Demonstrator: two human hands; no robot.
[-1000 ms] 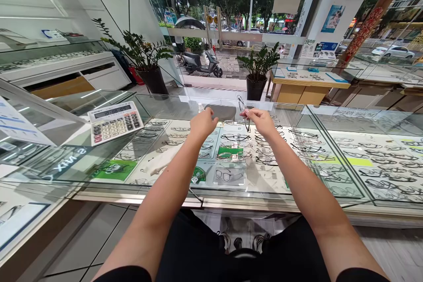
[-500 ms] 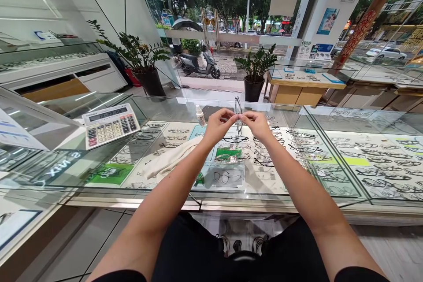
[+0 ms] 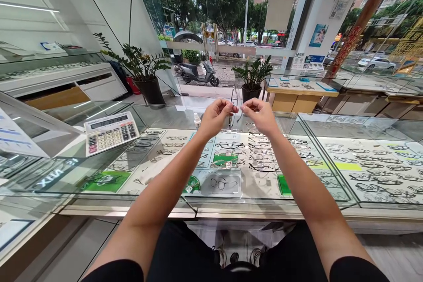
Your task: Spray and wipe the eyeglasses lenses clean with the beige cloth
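Observation:
Above the glass display counter, my left hand pinches a thin-rimmed pair of eyeglasses between thumb and fingertips. The eyeglasses are turned on edge, one rim rising above the fingers and the rest hanging below. My right hand is closed in a pinch just to the right, a small gap from the left fingertips. A slim dark part of the eyeglasses runs close to the right fingertips; whether they grip it is too small to tell. Partly behind my left forearm, a pale cloth lies on the counter.
A white spray bottle stands behind my left hand. The calculator sits at the left on the glass counter. Rows of eyeglasses lie beneath the glass. Potted plants stand beyond, before the glass front.
My right hand has drawn slightly away from my left, opening a small gap. The eyeglasses have tilted and stay in my left fingers. The head view has tipped upward a little.

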